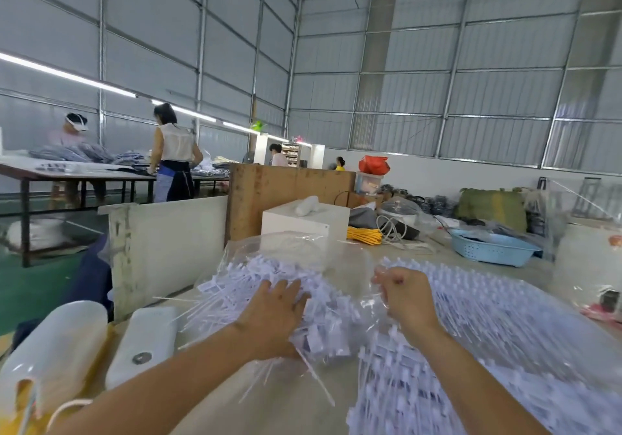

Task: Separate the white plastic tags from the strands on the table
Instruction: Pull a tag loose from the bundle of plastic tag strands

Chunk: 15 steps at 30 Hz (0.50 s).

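Left hand (276,303) lies flat, fingers straight and slightly spread, pressing down on a loose pile of white plastic tags (255,286) near the middle of the tabletop (303,411). Right hand (402,295) sits just beside it, fingers curled in tight, pinching what looks like clear plastic film (370,310) or a few tags; which one I cannot tell through the blur. Thin white strands (316,380) fan out from under the left wrist toward the near edge. To the right, tags in neat rows (505,333) spread across to the right edge, partly under the clear film. Over at the near left corner, two white plastic pieces (141,343) lie side by side. Toward the far right edge sits a blue basket (491,249), with a yellow cord bundle (363,235) near the far middle.
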Available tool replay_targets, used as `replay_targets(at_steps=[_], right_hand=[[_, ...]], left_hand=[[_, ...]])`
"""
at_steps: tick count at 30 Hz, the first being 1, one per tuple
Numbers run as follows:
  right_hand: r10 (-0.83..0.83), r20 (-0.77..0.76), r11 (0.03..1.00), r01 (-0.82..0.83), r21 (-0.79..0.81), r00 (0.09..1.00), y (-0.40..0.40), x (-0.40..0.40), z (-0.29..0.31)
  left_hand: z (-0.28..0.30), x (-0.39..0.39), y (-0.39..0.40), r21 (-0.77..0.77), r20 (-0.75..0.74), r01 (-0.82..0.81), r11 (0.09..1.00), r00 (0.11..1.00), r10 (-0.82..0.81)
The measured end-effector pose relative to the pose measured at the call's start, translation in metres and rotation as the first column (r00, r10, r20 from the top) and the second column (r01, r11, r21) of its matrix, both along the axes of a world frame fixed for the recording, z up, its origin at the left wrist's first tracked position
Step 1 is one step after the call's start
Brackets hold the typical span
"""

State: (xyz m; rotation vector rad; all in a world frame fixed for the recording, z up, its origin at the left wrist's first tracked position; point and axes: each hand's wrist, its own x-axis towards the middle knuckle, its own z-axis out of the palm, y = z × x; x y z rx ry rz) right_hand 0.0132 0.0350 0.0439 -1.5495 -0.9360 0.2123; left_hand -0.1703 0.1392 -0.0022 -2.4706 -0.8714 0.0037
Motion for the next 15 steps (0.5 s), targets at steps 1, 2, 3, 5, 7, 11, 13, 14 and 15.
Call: replay_targets(at_steps=[1,2,3,5,7,11,13,14,15], right_hand=[[0.002,0.021,1.0,-0.002,0.031,1.0,0.0,0.002,0.002],[0.012,0.054,0.999,-0.015,0.048,0.998,-0.003,0.003,0.005],[0.034,0.094,0.998,-0.04,0.053,0.995,-0.005,0.005,0.008],[0.078,0.165,0.994,-0.089,0.061,0.983,-0.015,0.01,0.013],[0.039,0.2,0.996,-0.054,0.073,0.979,-0.028,0.024,0.018],[-0.041,0.544,0.939,0.219,-0.266,0.838,-0.045,0.045,0.018],[0.077,0.745,0.817,0.386,-0.428,0.663,-0.046,0.037,0.009],[0.125,0.825,0.816,0.416,-0.401,0.551,-0.044,0.029,0.002],[0.127,0.893,0.856,0.407,-0.319,0.432,-0.04,0.019,-0.003]], left_hand=[[0.006,0.011,0.003,-0.027,0.017,-0.012,1.0,1.0,0.013],[0.014,0.02,0.006,-0.083,0.038,-0.033,0.996,0.999,0.036],[0.024,0.028,0.011,-0.162,0.059,-0.058,0.985,0.996,0.068],[0.044,0.04,0.021,-0.301,0.12,-0.086,0.95,0.985,0.127],[0.054,0.049,0.031,-0.35,0.208,-0.092,0.932,0.963,0.173],[0.028,0.072,0.029,-0.2,0.181,-0.259,0.945,0.938,0.296],[0.009,0.084,0.021,-0.13,0.161,-0.298,0.946,0.935,0.316],[0.003,0.089,0.019,-0.115,0.166,-0.287,0.951,0.938,0.304],[0.0,0.092,0.019,-0.112,0.161,-0.263,0.958,0.947,0.279]])
